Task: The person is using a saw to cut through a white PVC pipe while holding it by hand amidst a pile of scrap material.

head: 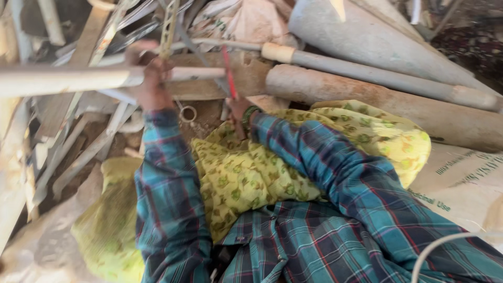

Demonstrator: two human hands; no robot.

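Head view: two hands are raised into a heap of pipes and scrap.

A pale pipe (68,79) is gripped by the left hand (152,78), whose fingers are closed around it; a perforated metal strip (168,26) stands just above this hand. A thin red rod (228,71) is held by the right hand (238,111), though how tightly cannot be told, since the fingers are hidden. A small metal ring (187,113) lies between the hands, and a yellow patterned cloth (251,173) is spread below them. Nothing appears pulled free yet, so the work is judged to be at an early stage.
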